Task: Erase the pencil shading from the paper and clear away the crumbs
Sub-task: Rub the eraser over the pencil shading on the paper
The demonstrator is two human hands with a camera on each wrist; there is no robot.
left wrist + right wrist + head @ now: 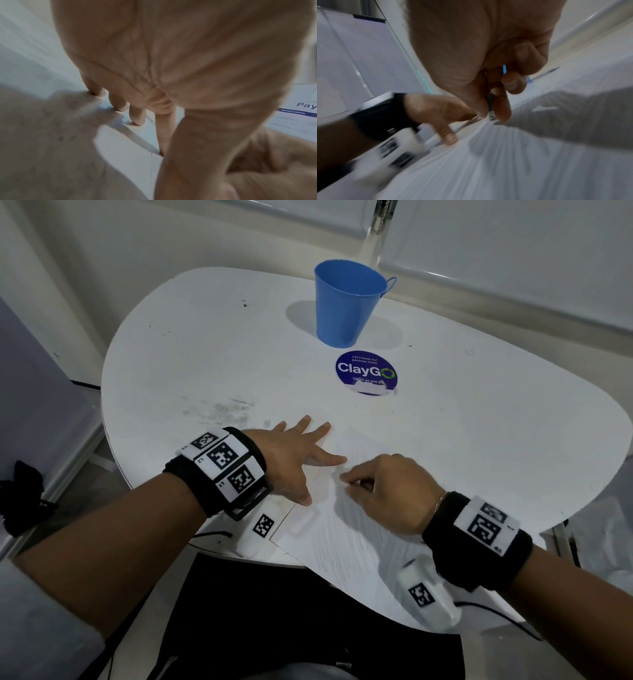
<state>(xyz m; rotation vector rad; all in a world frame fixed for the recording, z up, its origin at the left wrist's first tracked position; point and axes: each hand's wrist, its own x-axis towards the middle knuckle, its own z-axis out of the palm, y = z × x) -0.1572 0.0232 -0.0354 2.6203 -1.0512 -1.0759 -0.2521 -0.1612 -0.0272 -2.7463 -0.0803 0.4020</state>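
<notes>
We've got our left hand (pixel 291 460) spread flat, fingers straight, pinning the far-left part of the paper (pixel 346 529) to the counter (pixel 479 419), while our right hand (pixel 383 491) sits just to its right with thumb and fingers pinched round a small dark eraser (pixel 490 108), tip down on the sheet. The grey pencil shading (pixel 342 539) runs mostly nearward from that tip, toward the counter's near edge, its strokes slanting near-left to far-right. So we reckon the rubbing hand, the nearer one, pulls toward us while the left holds firm.
</notes>
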